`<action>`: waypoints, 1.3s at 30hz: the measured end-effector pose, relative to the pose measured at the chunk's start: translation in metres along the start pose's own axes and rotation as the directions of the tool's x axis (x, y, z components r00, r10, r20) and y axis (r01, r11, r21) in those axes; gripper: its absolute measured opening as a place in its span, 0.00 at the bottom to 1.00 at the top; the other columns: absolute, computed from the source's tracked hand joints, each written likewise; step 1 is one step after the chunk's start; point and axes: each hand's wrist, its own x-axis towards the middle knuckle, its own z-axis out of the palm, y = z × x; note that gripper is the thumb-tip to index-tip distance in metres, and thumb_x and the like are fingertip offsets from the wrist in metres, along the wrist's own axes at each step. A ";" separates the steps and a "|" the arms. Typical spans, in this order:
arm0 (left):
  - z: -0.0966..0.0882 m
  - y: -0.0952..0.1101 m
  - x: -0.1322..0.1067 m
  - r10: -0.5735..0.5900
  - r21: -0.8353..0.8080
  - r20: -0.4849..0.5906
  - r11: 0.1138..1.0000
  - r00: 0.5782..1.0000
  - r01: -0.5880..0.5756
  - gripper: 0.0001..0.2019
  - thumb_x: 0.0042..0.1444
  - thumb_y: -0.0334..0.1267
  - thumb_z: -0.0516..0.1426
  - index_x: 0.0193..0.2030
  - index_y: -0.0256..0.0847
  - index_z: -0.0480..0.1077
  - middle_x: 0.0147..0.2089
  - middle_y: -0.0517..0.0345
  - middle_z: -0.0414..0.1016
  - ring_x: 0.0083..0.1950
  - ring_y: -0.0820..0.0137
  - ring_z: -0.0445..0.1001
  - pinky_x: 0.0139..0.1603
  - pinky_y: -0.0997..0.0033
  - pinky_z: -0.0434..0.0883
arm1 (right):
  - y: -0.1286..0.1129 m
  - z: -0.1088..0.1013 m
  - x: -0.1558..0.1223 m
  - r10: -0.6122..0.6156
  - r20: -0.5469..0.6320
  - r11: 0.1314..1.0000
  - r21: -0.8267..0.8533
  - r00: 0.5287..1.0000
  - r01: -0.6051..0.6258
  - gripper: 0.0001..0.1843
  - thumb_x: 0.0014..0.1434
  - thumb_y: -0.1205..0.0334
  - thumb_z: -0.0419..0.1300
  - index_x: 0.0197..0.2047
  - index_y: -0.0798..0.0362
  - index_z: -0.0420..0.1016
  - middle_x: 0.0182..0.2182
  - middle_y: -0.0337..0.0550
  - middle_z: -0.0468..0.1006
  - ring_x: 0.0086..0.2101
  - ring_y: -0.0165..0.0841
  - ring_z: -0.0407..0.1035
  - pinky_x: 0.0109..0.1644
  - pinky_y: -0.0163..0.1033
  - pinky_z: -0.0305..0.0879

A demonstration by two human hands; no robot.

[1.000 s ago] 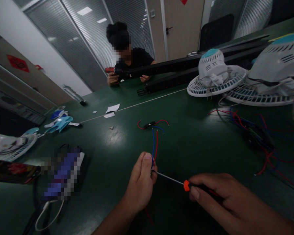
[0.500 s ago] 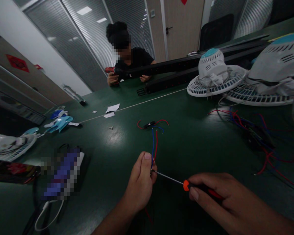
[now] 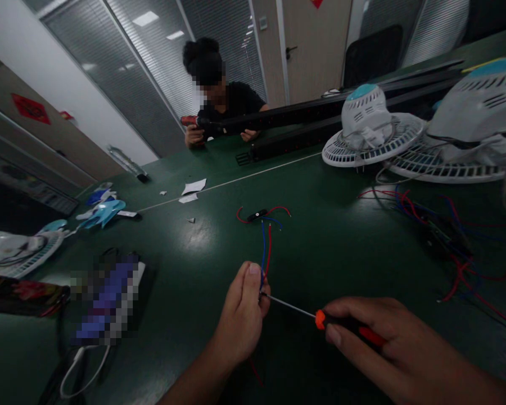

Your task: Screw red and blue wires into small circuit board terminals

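My right hand [image 3: 375, 337] grips a screwdriver [image 3: 349, 326] with a black, red and orange handle. Its thin metal shaft points left, and the tip meets a small part pinched in my left hand [image 3: 242, 315]. Most of that part is hidden by the fingers. A blue wire [image 3: 263, 242] and a red wire [image 3: 269, 247] rise from it, their bare ends pointing away from me. Below the left hand, another bit of red wire shows dimly. Just beyond the wire ends lies a small black inline switch [image 3: 257, 215] with red and blue leads.
White fan units [image 3: 365, 132] stand at the right, with tangled red and blue wires [image 3: 459, 270] nearer me. Paper scraps [image 3: 194, 186], a clear bottle [image 3: 129, 163] and blue fan blades [image 3: 105, 214] lie at left. Across the table, a person [image 3: 231, 101] holds a power drill [image 3: 191, 121] against a long black beam.
The screwdriver handle has turned slightly in my right hand, so its red stripe shows differently. My left hand and the wires stay where they were.
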 end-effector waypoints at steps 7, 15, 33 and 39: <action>0.000 0.000 0.000 -0.007 -0.006 -0.003 1.000 1.000 0.007 0.23 0.47 0.60 0.60 0.29 0.38 0.67 0.25 0.64 0.65 0.26 0.78 0.63 0.24 0.81 0.63 | -0.001 -0.003 0.003 -0.013 -0.040 1.000 0.006 0.999 0.013 0.12 0.61 0.61 0.52 0.32 0.47 0.76 0.25 0.36 0.81 0.26 0.33 0.76 0.28 0.35 0.68; 0.001 0.000 0.000 -0.010 0.002 -0.015 1.000 1.000 0.010 0.24 0.47 0.60 0.60 0.30 0.38 0.67 0.26 0.65 0.65 0.26 0.78 0.64 0.25 0.82 0.64 | 0.001 -0.001 0.002 0.000 -0.027 1.000 0.008 1.000 0.001 0.11 0.61 0.60 0.53 0.33 0.47 0.77 0.27 0.36 0.82 0.29 0.33 0.77 0.31 0.36 0.69; -0.001 -0.002 0.001 0.000 0.027 0.012 1.000 1.000 -0.001 0.22 0.50 0.60 0.58 0.30 0.39 0.67 0.26 0.64 0.65 0.26 0.77 0.63 0.23 0.80 0.62 | 0.002 0.001 -0.001 0.096 0.057 0.990 0.099 0.994 -0.101 0.11 0.60 0.57 0.54 0.38 0.46 0.78 0.32 0.38 0.83 0.32 0.34 0.77 0.34 0.37 0.71; -0.002 0.000 0.000 0.013 0.036 0.025 0.999 1.000 -0.014 0.22 0.50 0.59 0.58 0.29 0.39 0.67 0.25 0.65 0.64 0.25 0.78 0.62 0.23 0.80 0.61 | 0.001 0.000 0.000 0.096 0.048 0.989 0.110 0.994 -0.100 0.11 0.60 0.58 0.53 0.37 0.46 0.78 0.30 0.38 0.83 0.31 0.33 0.77 0.33 0.36 0.70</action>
